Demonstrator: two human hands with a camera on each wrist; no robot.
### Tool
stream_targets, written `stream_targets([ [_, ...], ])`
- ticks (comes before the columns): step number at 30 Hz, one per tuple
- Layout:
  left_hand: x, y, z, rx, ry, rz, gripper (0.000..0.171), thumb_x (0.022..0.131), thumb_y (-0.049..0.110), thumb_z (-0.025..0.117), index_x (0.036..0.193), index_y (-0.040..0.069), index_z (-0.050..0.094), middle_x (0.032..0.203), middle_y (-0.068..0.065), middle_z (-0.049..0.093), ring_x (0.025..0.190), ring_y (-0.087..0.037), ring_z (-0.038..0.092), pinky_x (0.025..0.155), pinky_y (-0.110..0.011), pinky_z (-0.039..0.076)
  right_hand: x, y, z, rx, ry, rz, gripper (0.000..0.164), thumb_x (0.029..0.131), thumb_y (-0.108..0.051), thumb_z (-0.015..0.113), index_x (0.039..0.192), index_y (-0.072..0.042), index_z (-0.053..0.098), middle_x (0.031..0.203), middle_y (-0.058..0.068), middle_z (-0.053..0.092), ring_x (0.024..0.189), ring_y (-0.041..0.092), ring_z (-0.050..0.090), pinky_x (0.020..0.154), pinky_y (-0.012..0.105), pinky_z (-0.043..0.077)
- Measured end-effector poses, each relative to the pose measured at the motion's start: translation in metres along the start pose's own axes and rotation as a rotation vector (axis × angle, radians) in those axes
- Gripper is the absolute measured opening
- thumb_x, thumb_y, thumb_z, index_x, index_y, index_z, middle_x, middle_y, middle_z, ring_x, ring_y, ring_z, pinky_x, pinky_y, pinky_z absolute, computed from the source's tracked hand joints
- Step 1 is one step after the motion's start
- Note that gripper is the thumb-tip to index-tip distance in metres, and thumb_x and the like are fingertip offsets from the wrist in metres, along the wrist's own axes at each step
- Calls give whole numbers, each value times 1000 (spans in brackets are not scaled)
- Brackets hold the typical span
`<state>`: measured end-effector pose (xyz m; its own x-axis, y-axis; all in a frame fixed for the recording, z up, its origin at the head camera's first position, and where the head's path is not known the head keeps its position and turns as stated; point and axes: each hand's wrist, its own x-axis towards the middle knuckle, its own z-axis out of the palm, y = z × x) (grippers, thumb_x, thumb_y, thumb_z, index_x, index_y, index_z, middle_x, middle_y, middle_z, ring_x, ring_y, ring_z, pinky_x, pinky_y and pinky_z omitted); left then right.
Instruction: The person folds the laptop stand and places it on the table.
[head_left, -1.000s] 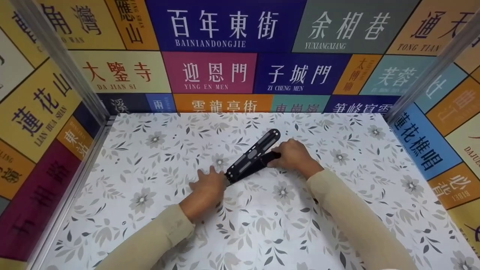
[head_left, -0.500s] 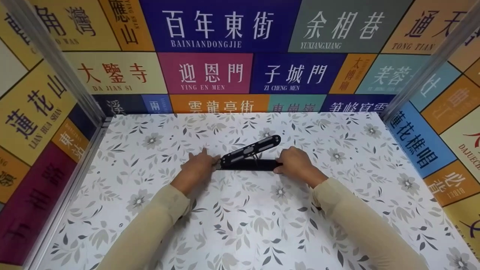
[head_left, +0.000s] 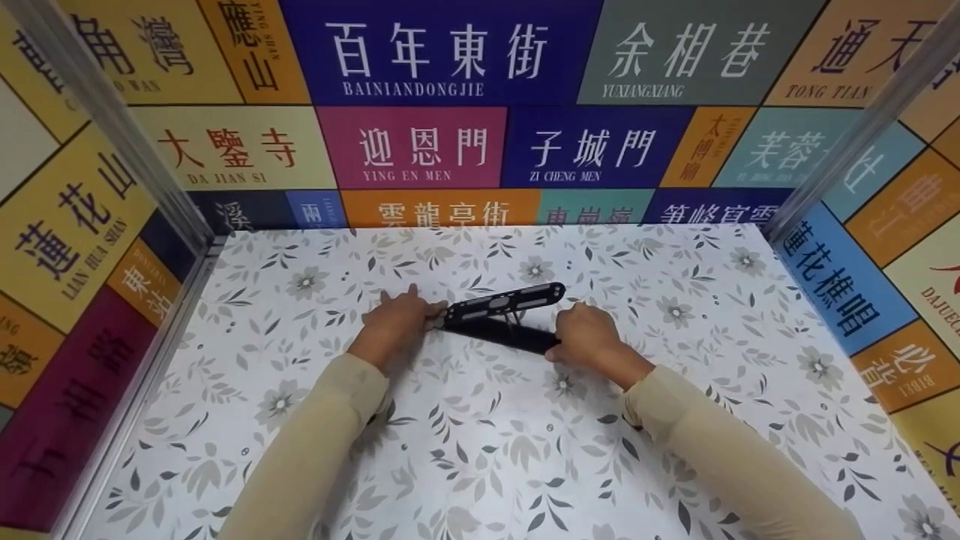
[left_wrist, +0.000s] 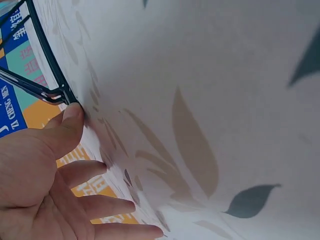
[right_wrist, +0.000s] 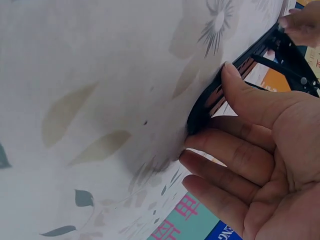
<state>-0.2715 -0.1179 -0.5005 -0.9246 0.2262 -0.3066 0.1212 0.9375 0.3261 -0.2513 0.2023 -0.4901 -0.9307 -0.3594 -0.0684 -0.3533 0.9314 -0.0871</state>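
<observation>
A black folding stand (head_left: 504, 301) lies slantwise between the two hands in the head view. Its two long arms are spread into a narrow V, with thin struts between them; pale grey strips line the upper arm. At the hinge end, the left hand (head_left: 396, 322) pinches the stand with thumb and forefinger, its other fingers spread out, as the left wrist view shows. The right hand (head_left: 589, 337) holds the free end of the lower arm (head_left: 501, 338). In the right wrist view its thumb (right_wrist: 245, 97) lies along this arm and its fingers are bent beneath.
White cloth with grey flowers and leaves covers the table (head_left: 480, 457). Printed panels (head_left: 420, 146) with large characters stand along the back and both sides, with metal posts (head_left: 862, 135) at the corners.
The stand has turned clockwise, and its arms have spread wider so the struts show. The left hand has moved up and left with the hinge; the right hand has moved slightly down.
</observation>
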Motion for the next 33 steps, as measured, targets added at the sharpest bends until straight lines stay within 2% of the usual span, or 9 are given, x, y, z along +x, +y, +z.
stream_targets([
  [6, 2, -2, 2, 35, 8, -15, 51, 108, 18, 45, 150, 47, 44, 168, -18, 21, 144, -66, 18, 107, -79, 33, -2, -1, 3, 51, 12, 30, 44, 72, -44, 90, 79, -5, 70, 79, 10, 70, 75, 32, 67, 67, 51, 57],
  [11, 6, 9, 6, 152, 65, -66, 43, 110, 28, 42, 149, 47, 48, 164, -20, 34, 144, -59, 31, 106, -74, 37, -2, 8, 6, 144, 39, 90, 37, 66, -45, 95, 76, -13, 80, 79, 4, 73, 75, 23, 63, 64, 45, 54],
  [15, 5, 18, 12, 239, 150, -46, 41, 108, 25, 47, 147, 37, 55, 155, -22, 46, 141, -52, 41, 106, -75, 36, -3, 11, 7, 156, 42, 101, 30, 65, -48, 95, 71, -22, 81, 73, -2, 74, 69, 17, 61, 54, 37, 49],
  [18, 1, 24, 16, 277, 245, 25, 41, 101, 21, 60, 142, 23, 61, 143, -21, 57, 135, -44, 50, 108, -72, 38, -4, 14, 7, 180, 52, 101, 30, 65, -52, 93, 72, -25, 82, 74, -6, 76, 69, 16, 65, 54, 36, 50],
  [20, -2, 29, 18, 273, 313, 84, 40, 97, 20, 67, 136, 13, 65, 131, -19, 64, 124, -40, 60, 104, -67, 45, -3, 18, 7, 226, 54, 103, 31, 67, -54, 92, 77, -26, 83, 78, -8, 77, 75, 16, 68, 59, 38, 54],
  [23, -9, 37, 20, 154, 391, 159, 31, 92, 24, 76, 117, 7, 71, 109, -14, 72, 102, -36, 69, 89, -55, 57, 1, 26, 7, 345, 28, 96, 32, 71, -54, 89, 84, -25, 83, 84, -8, 79, 85, 19, 72, 71, 41, 59],
  [26, -13, 46, 21, -97, 409, 208, 21, 94, 25, 75, 106, 8, 76, 99, -9, 75, 89, -29, 71, 77, -46, 58, 8, 34, 8, 486, -24, 112, 34, 76, -53, 86, 92, -24, 83, 91, -6, 79, 90, 18, 72, 78, 37, 58],
  [30, -14, 56, 24, -355, 441, 228, 27, 95, 29, 74, 111, 8, 78, 105, -8, 78, 97, -21, 72, 85, -38, 57, 17, 40, 9, 648, -113, 170, 35, 78, -52, 85, 98, -24, 82, 99, -4, 78, 87, 16, 66, 74, 31, 53],
  [33, -12, 60, 27, -411, 498, 234, 33, 93, 31, 76, 115, 7, 77, 111, -10, 78, 106, -22, 72, 90, -38, 58, 23, 42, 9, 729, -180, 191, 34, 80, -48, 86, 102, -22, 82, 98, -5, 76, 82, 14, 62, 71, 28, 50],
])
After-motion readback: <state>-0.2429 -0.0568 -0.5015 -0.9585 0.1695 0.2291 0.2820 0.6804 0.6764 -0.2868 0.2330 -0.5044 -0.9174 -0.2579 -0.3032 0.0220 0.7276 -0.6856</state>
